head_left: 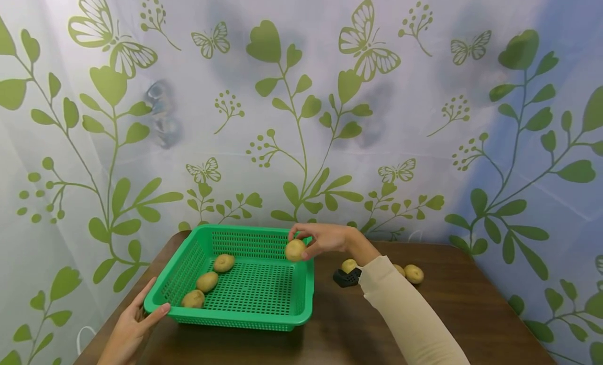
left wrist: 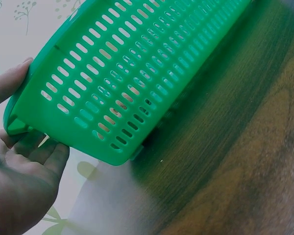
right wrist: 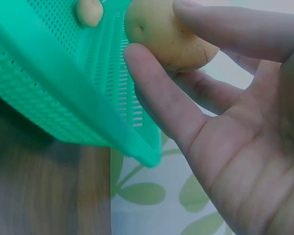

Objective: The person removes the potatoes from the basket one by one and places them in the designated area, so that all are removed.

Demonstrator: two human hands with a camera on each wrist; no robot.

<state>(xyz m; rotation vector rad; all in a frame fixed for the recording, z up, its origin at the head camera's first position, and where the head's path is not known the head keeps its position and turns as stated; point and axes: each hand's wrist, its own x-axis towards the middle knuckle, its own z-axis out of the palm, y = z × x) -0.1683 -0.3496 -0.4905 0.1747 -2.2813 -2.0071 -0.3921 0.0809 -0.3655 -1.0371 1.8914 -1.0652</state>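
My right hand (head_left: 325, 238) grips a potato (head_left: 295, 250) over the right side of a green plastic basket (head_left: 231, 319). In the right wrist view, thumb and fingers wrap the held potato (right wrist: 169, 36) beside the basket's rim (right wrist: 63, 78). The left hand (head_left: 133, 323) holds the basket's front left corner. The left wrist view shows the thumb on the rim's outer edge and the left hand's fingers (left wrist: 34, 149) curled beneath it. Several potatoes lie along the left side inside the basket, among them one potato (head_left: 207, 282) in the middle.
Right of the basket, more potatoes (head_left: 414, 274) lie on the brown wooden table (head_left: 452, 312), partly hidden by the right sleeve (head_left: 400, 302). A black object (head_left: 346, 277) shows near the right wrist. Behind the table hangs a leaf-and-butterfly patterned curtain (head_left: 414, 103).
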